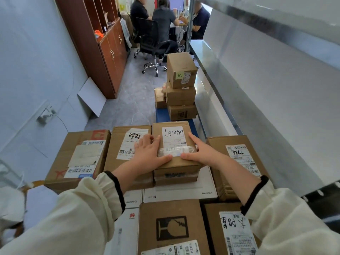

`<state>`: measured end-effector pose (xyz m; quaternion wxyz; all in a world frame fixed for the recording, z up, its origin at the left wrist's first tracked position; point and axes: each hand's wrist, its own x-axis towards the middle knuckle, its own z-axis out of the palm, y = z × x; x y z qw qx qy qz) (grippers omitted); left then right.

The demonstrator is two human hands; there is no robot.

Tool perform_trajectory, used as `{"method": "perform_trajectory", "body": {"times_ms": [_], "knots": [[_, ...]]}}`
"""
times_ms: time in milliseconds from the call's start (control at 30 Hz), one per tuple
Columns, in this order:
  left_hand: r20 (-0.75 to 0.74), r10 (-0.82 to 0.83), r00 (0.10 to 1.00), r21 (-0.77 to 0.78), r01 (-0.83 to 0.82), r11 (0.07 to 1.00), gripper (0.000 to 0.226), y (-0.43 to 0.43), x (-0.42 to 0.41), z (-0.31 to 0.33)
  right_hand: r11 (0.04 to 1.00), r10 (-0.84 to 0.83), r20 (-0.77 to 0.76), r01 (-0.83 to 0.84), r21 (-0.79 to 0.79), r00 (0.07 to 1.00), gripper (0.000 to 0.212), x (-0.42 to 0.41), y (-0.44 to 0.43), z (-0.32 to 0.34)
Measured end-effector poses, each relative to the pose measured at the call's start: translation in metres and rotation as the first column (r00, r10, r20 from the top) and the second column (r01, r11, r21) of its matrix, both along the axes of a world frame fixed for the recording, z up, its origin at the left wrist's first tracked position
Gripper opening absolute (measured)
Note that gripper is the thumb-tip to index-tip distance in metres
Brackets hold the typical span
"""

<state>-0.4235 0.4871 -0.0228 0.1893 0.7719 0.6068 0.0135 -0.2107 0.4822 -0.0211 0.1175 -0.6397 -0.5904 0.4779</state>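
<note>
fingers of left hand (pixel 149 153) and right hand (pixel 200 152) clamp one box (pixel 174 142) by its sides. three people (pixel 163 17) sit beyond.

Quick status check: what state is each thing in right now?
labelled box: taped shut, resting on lower box.
left hand: grips the labelled box's left side.
right hand: grips its right side.
cabinet doors: closed.
far box stack: standing, top box askew.
</note>
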Motion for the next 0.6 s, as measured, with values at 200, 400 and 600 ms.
{"method": "perform_trajectory", "body": {"times_ms": [200,400,600], "knots": [[-0.070,-0.035,0.997,0.004,0.035,0.999,0.090,0.0007,-0.0012,-0.0032,0.999,0.026,0.035,-0.025,-0.021,0.999,0.102,-0.0007,0.0027,-0.0056],[-0.176,-0.083,0.981,0.023,0.089,0.996,0.092,-0.0005,-0.0008,-0.0067,0.994,0.109,0.135,-0.107,-0.025,0.985,0.102,-0.0031,0.0008,-0.0060],[-0.205,-0.109,0.973,0.006,0.112,0.994,0.086,-0.0056,-0.0039,0.0026,0.977,0.127,0.423,-0.187,0.103,0.897,0.107,-0.0073,-0.0008,0.0018]]}}
